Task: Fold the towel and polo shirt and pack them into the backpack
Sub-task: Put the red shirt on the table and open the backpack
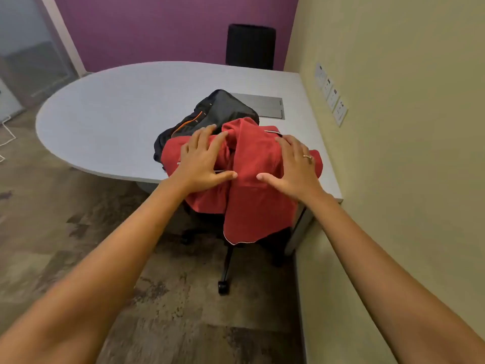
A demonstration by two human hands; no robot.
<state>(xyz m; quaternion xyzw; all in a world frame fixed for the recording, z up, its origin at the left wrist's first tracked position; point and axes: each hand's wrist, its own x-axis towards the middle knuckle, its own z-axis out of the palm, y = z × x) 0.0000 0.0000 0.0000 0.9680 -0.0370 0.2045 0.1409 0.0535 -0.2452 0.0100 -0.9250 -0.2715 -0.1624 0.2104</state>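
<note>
A red polo shirt [256, 200] with thin white trim lies crumpled at the near edge of the grey table [110, 111], part of it hanging down over the edge. Behind it, a dark backpack [223, 109] with an orange zip line lies on the table. My left hand [203, 160] rests flat on the left part of the shirt, fingers spread. On the shirt's right part lies my right hand [294, 166], also flat with fingers apart, a ring on one finger. I see no separate towel.
A black office chair base [225, 271] stands under the table below the hanging shirt. A metal cable hatch [265, 105] sits in the tabletop behind the backpack. A beige wall with sockets [332, 97] runs close on the right. A black chair back [250, 46] stands beyond the table.
</note>
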